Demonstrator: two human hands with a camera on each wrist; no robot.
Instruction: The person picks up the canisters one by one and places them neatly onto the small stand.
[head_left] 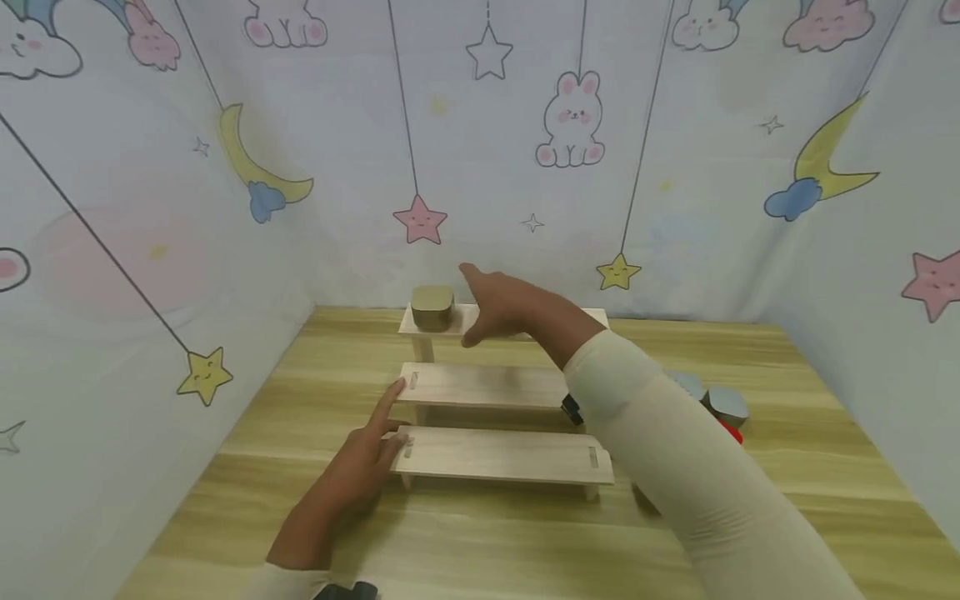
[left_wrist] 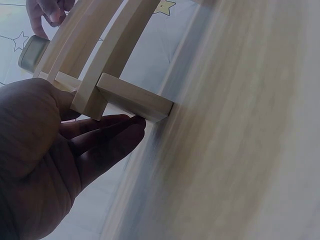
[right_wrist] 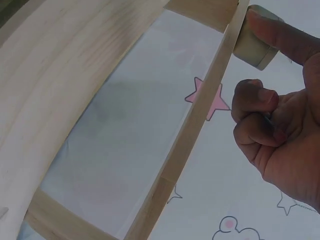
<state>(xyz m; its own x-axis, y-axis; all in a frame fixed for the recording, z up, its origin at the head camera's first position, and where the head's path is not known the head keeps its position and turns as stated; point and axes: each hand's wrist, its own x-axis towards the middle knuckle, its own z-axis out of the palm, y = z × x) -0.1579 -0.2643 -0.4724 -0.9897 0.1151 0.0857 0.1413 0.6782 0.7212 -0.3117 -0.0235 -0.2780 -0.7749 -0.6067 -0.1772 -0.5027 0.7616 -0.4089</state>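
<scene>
A three-tier wooden stand [head_left: 498,454] rises in steps toward the back wall. My left hand [head_left: 367,458] holds its left end, thumb on the lowest board and index finger reaching to the middle one. In the left wrist view, the other fingers [left_wrist: 107,150] lie along the stand's leg [left_wrist: 135,97]. A rounded-square gold-brown tin [head_left: 432,308] sits at the left of the top board. Just right of it, my right hand [head_left: 506,304] hovers with thumb and finger spread, holding nothing. The right wrist view shows its other fingers [right_wrist: 255,120] loosely curled, apart from the tin.
Several grey-topped tins [head_left: 726,406] stand on the wood-grain tabletop [head_left: 247,492] to the right, partly behind my right sleeve [head_left: 675,450]. A red item [head_left: 731,432] shows beside them. White cloth walls [head_left: 495,167] printed with stars and bunnies enclose the table.
</scene>
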